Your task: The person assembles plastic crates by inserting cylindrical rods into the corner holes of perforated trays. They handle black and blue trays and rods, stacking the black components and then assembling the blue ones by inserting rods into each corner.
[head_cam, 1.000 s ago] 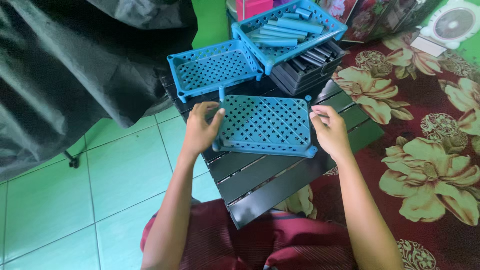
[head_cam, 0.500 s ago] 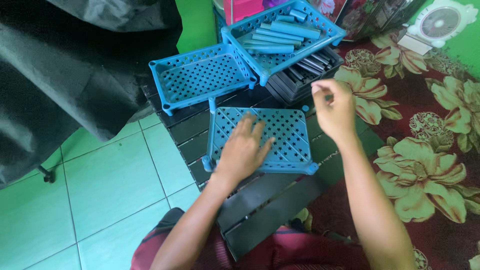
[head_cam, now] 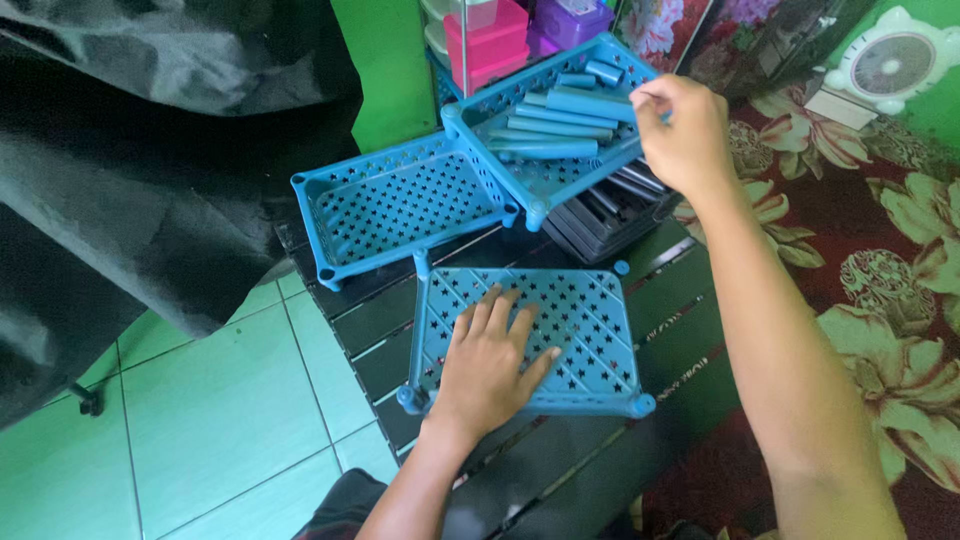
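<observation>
While the left hand lies palm-down with its fingers spread flat on the blue perforated plastic shelf tray, that tray rests upside-down on the dark slatted surface, short corner sockets at its near corners. The right hand reaches out over a second blue perforated tray, tilted and propped on a stack of dark trays, which holds a loose pile of blue plastic tubes; its fingers are drawn together at the tips, seemingly pinching the end of one tube, though the grip itself is hard to make out. A third blue perforated tray sits open side up just beside the tilted one, near the far left edge of the surface. The tilted tray looks precarious: a tug on one tube could set the others rolling out or shift the tray off the stack beneath. The flat tray lies close to the near edge, so an uneven press from the left hand could slide it toward the floor. The surface stands on pale green floor tiles, a red floral carpet to the right; a dark cloth hangs at the left, with pink and purple plastic boxes, a green wall and a small white fan beyond.
</observation>
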